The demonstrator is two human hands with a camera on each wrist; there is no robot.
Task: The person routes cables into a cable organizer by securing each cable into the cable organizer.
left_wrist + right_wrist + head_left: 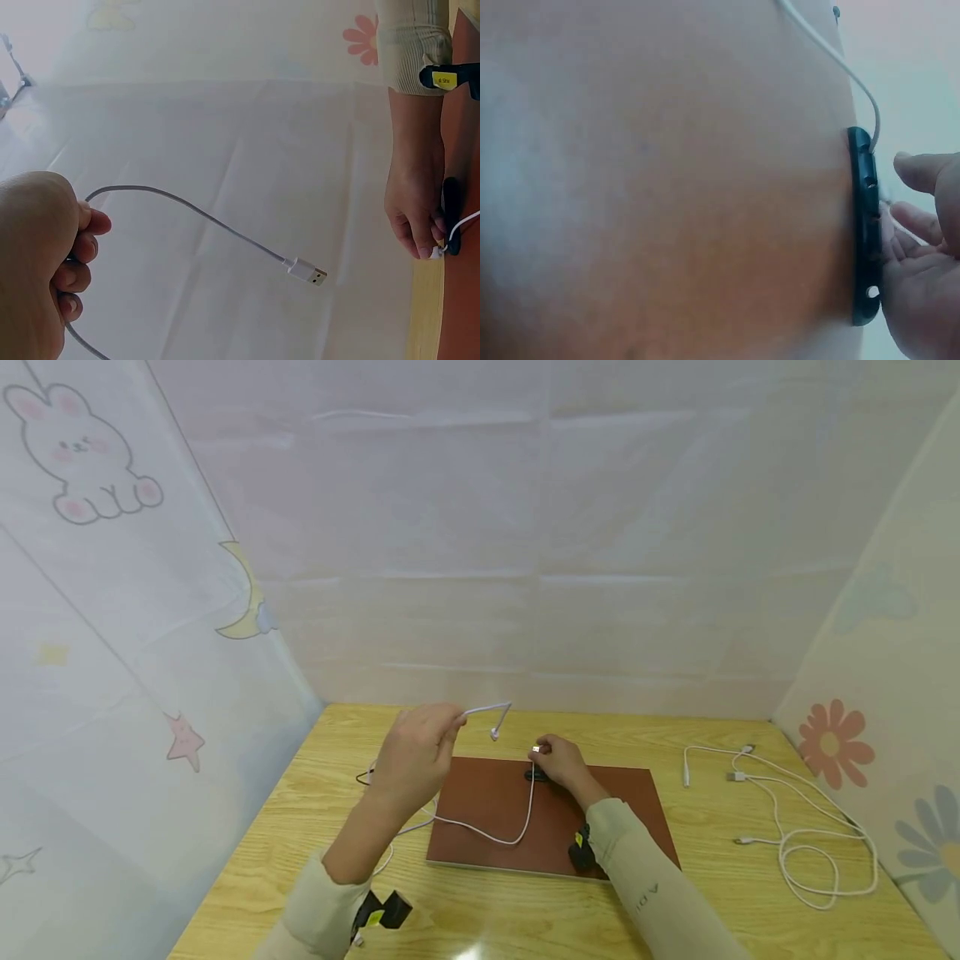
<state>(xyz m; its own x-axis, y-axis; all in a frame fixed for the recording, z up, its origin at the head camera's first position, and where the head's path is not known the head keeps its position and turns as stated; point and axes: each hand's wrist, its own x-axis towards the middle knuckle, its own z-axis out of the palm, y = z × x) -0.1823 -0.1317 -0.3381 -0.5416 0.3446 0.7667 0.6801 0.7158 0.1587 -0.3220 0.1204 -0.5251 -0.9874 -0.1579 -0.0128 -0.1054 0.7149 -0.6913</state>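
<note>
“Question: what do you see from far off?”

“I see the left hand (420,752) up high, fingers wrapped round a pale cable (199,211). Its plug end (304,271) hangs free, maybe so it is easy to see.”

“And the right hand (561,762)?”

“Its fingers pinch a white plug (536,749) near the far edge of the brown board (480,806), just beside a black holder (865,247). I guess the holder's notches (870,182) keep cables tidy.”

“On the right?”

“More white cables (738,777) lie on the table (270,877), maybe to be out of the way.”
</note>
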